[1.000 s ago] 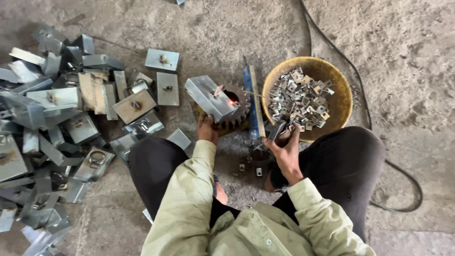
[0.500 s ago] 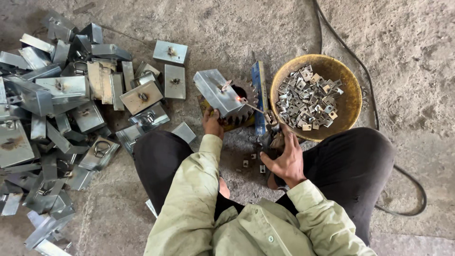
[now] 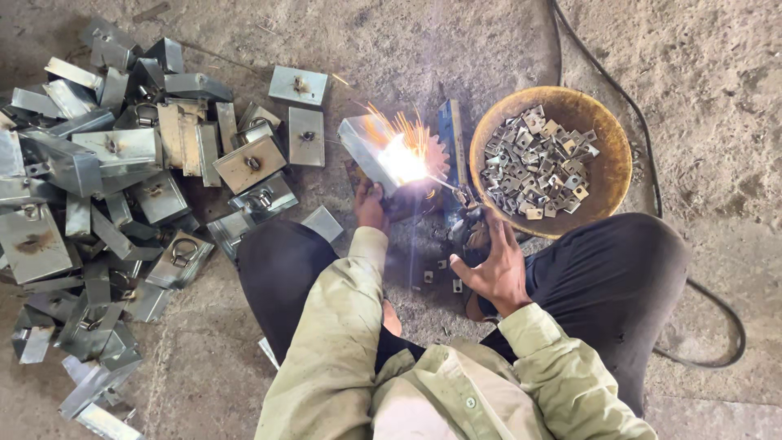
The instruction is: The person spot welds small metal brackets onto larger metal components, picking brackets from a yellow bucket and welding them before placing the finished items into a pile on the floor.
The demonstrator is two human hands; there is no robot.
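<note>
Left hand (image 3: 371, 204) grip clamped on the tilted metal box (image 3: 368, 151) on the floor, steadying it at the arc; right hand (image 3: 493, 269) grip closed round the electrode holder (image 3: 468, 204), rod angled into the seam, bowl of clips (image 3: 550, 159) within reach

Head camera looks steeply down, near, onto the concrete floor (image 3: 456, 49).

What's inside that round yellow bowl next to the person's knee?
The yellow bowl holds a heap of small grey metal brackets, piled mostly toward its left side. Bare inner wall shows on the right. Whatever lies beneath the heap is covered.
</note>
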